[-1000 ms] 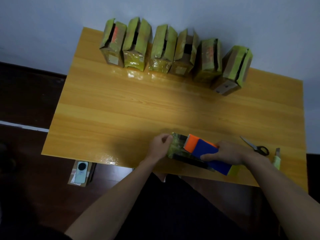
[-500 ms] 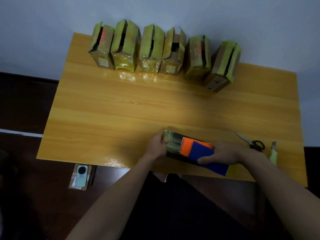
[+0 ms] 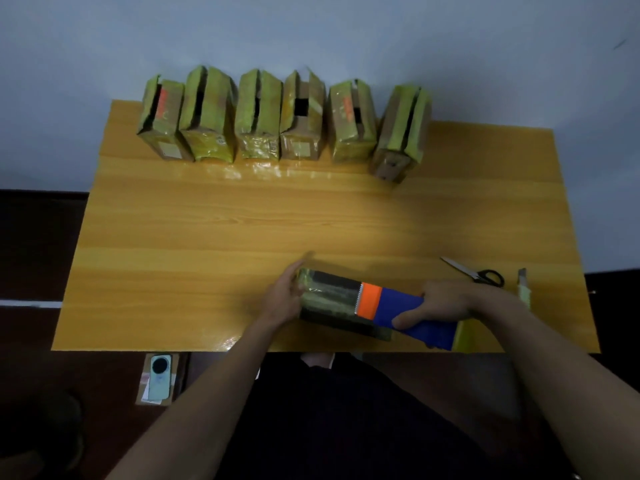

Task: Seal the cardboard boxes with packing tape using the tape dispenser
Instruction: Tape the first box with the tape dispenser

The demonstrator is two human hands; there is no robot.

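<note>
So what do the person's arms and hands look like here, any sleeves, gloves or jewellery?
Both forearms are bare up to the frame edge, with no sleeves in view. The left hand and right hand wear no gloves; no rings, watch or wristbands show. The dim picture would hide small marks. Dark clothing covers the lap below.

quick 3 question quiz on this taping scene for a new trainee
1. How many boxes stand in the row at the far edge of the table?
2. True or false: the right hand grips the blue and orange tape dispenser.
3. Which tool lies nearest the right hand: a) scissors b) hammer c) stapler?

Key
1. Six.
2. True. It rests on the box that the left hand steadies at its end.
3. a.
</note>
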